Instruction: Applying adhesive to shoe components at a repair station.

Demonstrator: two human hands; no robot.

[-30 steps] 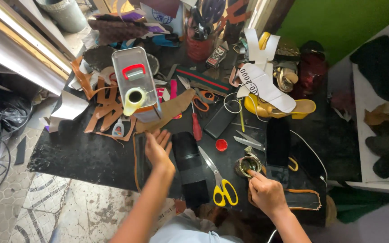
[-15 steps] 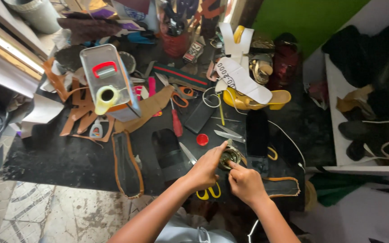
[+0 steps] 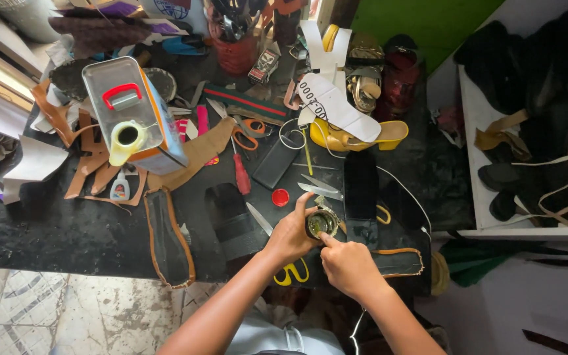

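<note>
I look down at a black work table (image 3: 54, 236) full of shoe-making stuff. My left hand (image 3: 288, 235) is curled around a small round tin (image 3: 322, 223) and holds it from the left side. The tin sits right at the near edge of the table, just in front of me, standing up with its open mouth facing up. My right hand (image 3: 346, 264) is just below and to the right of the tin. Its first finger is stuck out and the tip dips over the rim into the tin, while the other fingers are folded in loosely. So both hands are on the tin, one gripping, one poking in.

Inside the tin I see something dark and shiny with a bit of yellow-green, but I cannot tell what it is.

A little red cap (image 3: 281, 197) lies on the table just up and left of the tin. Yellow-handled scissors (image 3: 288, 271) peek out under my left wrist. Farther left stands a big metal can (image 3: 133, 115) with a red handle and a yellow spout, and its mouth is open. At the back, a red pot (image 3: 235, 49) holds a bunch of tools.
</note>
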